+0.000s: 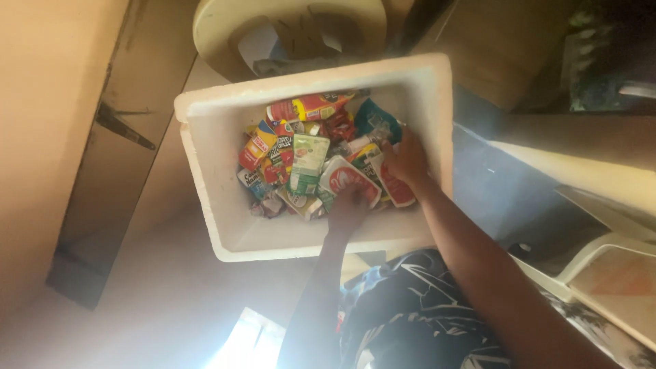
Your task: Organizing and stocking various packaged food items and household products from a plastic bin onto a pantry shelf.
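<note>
A white foam box (205,171) sits in front of me, holding several colourful sachets and packets (307,157) in red, green, yellow and teal. Both my hands reach down into it. My left hand (346,210) rests among the packets at the near side, fingers curled against a red and white sachet (348,179); whether it grips anything is hidden. My right hand (406,160) lies on the packets by the box's right wall, fingers on a red and white packet (394,188) and near a teal one (372,119).
A round cream plastic object (287,27) stands beyond the box. A dark slab (102,171) leans at the left. White plastic furniture (608,266) is at the right. My patterned dark clothing (410,314) fills the bottom.
</note>
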